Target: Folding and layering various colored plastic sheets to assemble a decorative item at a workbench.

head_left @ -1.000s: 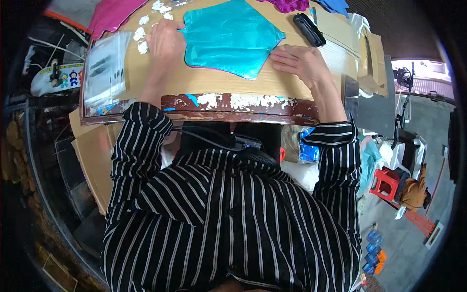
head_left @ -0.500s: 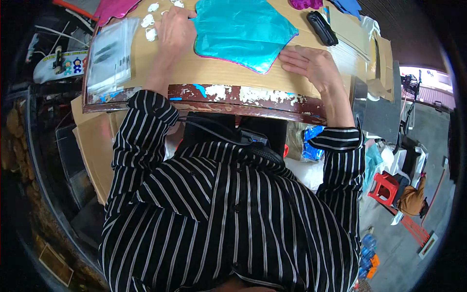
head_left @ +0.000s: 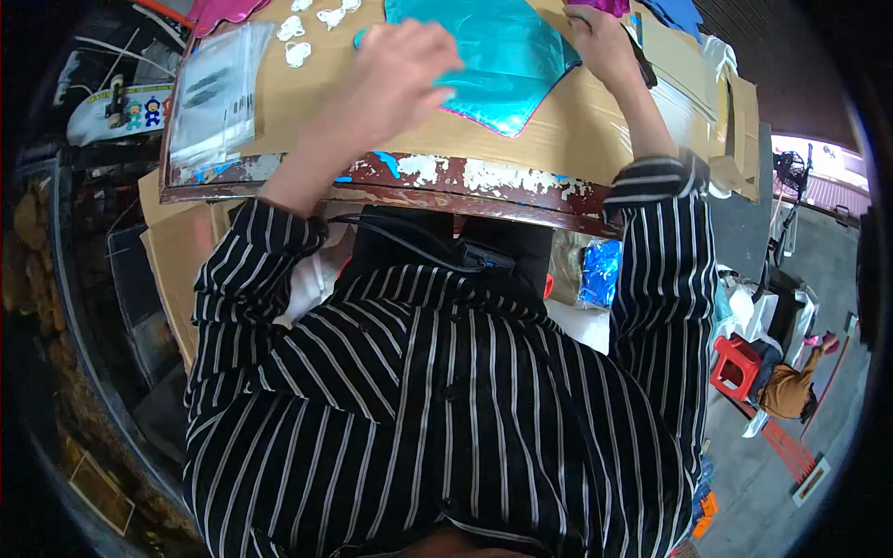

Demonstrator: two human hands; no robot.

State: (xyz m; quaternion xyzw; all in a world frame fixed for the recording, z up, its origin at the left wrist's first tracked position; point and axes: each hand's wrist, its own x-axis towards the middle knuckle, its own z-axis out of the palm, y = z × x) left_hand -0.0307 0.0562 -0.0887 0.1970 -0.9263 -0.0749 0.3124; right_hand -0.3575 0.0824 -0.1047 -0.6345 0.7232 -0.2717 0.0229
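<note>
A shiny teal fabric piece [head_left: 507, 70] with a thin pink edge lies flat on the cardboard-covered table. My left hand [head_left: 386, 88] hovers over its left side, hiding part of it. Motion smears the fingers of that hand, so their grip does not show clearly. Past the teal piece, my right hand [head_left: 603, 42] has its fingers curled at the lower edge of a shiny purple fabric piece [head_left: 609, 6] at the top of the view. Under my right wrist a black case [head_left: 646, 67] is mostly hidden. Small white looped bits [head_left: 296, 54] lie left of the teal piece.
Clear plastic bags [head_left: 214, 102] are stacked at the table's left, near a magenta fabric piece [head_left: 223, 13]. Flat cardboard [head_left: 674, 70] and blue fabric [head_left: 677, 15] lie at the right. The table's worn front edge [head_left: 474, 181] has peeling paint. A red stool [head_left: 735, 365] stands on the floor.
My left hand has moved right and nearer, off the upper left corner of the teal piece. My right hand has left the teal piece's right edge and reached farther away, to the purple piece.
</note>
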